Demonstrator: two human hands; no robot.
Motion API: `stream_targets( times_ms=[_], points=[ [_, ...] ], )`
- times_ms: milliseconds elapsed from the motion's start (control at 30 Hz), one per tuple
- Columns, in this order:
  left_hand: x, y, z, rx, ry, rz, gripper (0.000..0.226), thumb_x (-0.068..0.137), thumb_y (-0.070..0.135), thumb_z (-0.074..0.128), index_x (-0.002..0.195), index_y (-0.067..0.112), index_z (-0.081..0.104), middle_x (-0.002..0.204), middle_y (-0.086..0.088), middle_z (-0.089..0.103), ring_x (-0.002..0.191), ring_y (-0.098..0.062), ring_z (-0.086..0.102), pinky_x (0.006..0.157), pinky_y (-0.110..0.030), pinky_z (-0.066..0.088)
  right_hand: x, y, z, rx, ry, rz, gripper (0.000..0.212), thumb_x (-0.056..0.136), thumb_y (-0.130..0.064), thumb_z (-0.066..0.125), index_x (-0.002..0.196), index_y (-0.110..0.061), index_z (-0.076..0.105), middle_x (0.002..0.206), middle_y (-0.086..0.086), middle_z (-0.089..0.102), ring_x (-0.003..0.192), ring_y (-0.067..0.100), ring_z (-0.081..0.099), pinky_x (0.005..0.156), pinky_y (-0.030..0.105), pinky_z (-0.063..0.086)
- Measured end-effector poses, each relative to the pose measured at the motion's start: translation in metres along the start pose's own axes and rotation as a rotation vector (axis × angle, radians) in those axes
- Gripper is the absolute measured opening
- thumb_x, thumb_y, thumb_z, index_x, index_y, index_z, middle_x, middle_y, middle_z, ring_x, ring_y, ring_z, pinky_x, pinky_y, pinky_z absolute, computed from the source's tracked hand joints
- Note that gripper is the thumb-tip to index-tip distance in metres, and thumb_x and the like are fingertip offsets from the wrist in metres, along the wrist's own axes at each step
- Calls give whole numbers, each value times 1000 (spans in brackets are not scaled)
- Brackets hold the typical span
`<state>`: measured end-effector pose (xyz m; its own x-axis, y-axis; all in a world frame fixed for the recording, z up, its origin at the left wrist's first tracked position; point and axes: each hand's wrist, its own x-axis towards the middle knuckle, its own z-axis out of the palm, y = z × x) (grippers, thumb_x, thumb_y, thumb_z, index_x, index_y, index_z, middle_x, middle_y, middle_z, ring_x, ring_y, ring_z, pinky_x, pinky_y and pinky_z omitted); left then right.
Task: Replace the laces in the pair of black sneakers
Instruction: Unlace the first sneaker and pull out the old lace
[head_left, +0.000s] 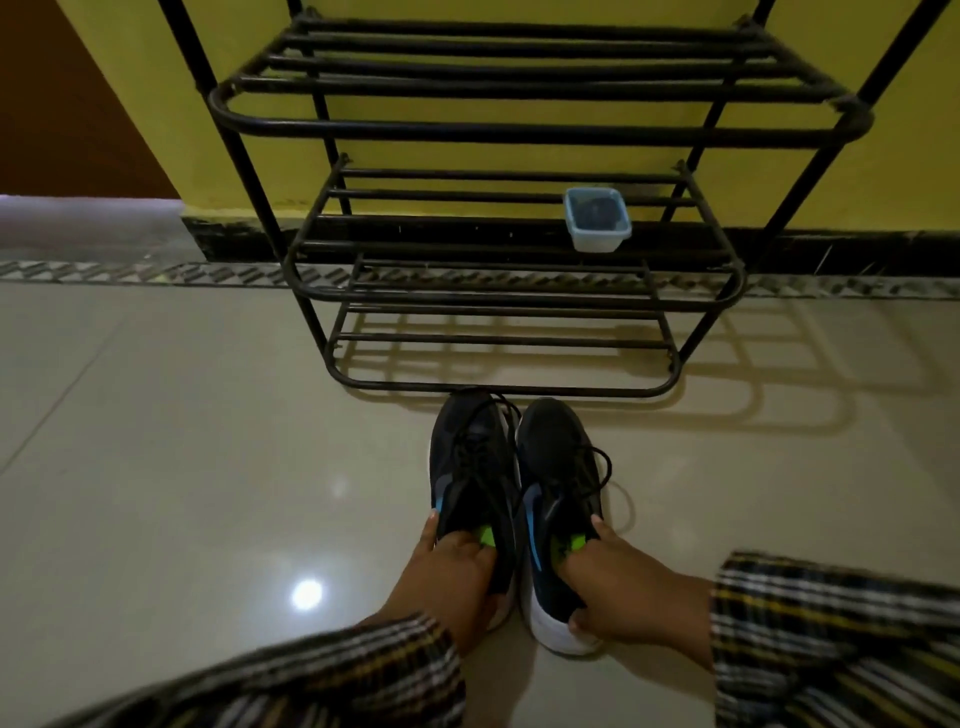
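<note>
Nearest, the left hand (451, 582) grips the heel end of the left sneaker (470, 478), fingers curled into the collar and thumb along the outer side. Just beside it, the right hand (621, 587) grips the right sneaker (558, 499) the same way: fingers inside the opening, thumb under the white heel (558, 631). Plaid sleeves (831, 644) cover both wrists.

Both shoes sit side by side on the tiled floor (182, 467), touching along their inner sides, toes pointing away from the hands. They are likely light, with soft fabric uppers that give under a squeeze and a stiffer sole and heel cup, so the heel is the sound place to hold while working. The black laces (597, 467) are still threaded and limp; a loop trails onto the floor to the outside of the right hand. They should pull out easily but will probably snag at eyelets, so take each near its end.

Open floor lies wide to the outside of the left hand. Just beyond the toes stands a black metal shoe rack (498, 384), its lowest bar close to them, limiting forward room. Farther up, a small blue container (597, 221) rests on a middle shelf, holding something dark I cannot identify.
</note>
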<state>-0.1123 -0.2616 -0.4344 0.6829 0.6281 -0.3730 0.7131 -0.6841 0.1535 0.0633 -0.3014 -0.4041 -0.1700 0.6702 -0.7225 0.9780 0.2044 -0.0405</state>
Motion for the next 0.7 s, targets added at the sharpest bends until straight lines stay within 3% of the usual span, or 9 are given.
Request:
stream_targets(
  times_ms=[167, 300, 467, 533, 600, 633, 700],
  points=[
    [5, 3, -2, 8, -10, -29, 30, 92, 36, 42, 111, 18, 56, 107, -5, 60, 114, -24, 46, 115, -44, 9, 4, 3, 11, 82, 54, 12, 36, 91, -27, 55, 119, -4, 58, 117, 13, 61, 116, 29, 49, 117, 49, -8],
    [2, 2, -4, 35, -4, -15, 30, 93, 38, 41, 113, 21, 56, 107, -3, 60, 115, -23, 47, 116, -43, 7, -2, 2, 11, 17, 121, 20, 35, 94, -26, 51, 123, -7, 57, 132, 11, 54, 130, 28, 38, 115, 49, 10],
    [6, -5, -4, 49, -12, 17, 29, 93, 40, 43, 114, 23, 55, 109, 1, 59, 120, -19, 45, 117, -46, -2, 5, 9, 1, 33, 137, 14, 33, 93, -34, 52, 110, -8, 63, 107, 10, 66, 109, 25, 55, 119, 45, -5],
    [8, -4, -12, 78, -32, 32, 37, 92, 46, 42, 117, 22, 55, 113, 1, 60, 124, -19, 42, 116, -48, -11, 5, 15, -4, 146, 138, -39, 41, 89, -48, 54, 104, -11, 64, 102, 7, 66, 103, 22, 57, 115, 40, 13],
    [11, -1, -25, 89, 16, 27, 49, 89, 60, 39, 120, 25, 54, 116, 4, 60, 125, -17, 40, 116, -48, -10, 3, 25, -13, 393, 216, -74, 43, 85, -55, 56, 95, -15, 66, 91, 5, 67, 88, 18, 61, 91, 38, 45],
    [14, 1, -33, 69, 87, 19, 53, 87, 66, 35, 118, 28, 54, 115, 5, 60, 123, -16, 42, 117, -46, -3, 2, 31, -18, 493, 331, -58, 37, 84, -54, 58, 95, -20, 67, 89, 1, 68, 83, 14, 62, 81, 36, 51],
    [25, 4, -42, -11, 261, 29, 55, 84, 70, 28, 110, 31, 55, 106, 7, 61, 111, -17, 51, 108, -41, 22, 7, 45, -24, 547, 585, 40, 28, 84, -47, 62, 101, -25, 66, 95, -5, 66, 87, 11, 60, 78, 32, 51]
  ],
)
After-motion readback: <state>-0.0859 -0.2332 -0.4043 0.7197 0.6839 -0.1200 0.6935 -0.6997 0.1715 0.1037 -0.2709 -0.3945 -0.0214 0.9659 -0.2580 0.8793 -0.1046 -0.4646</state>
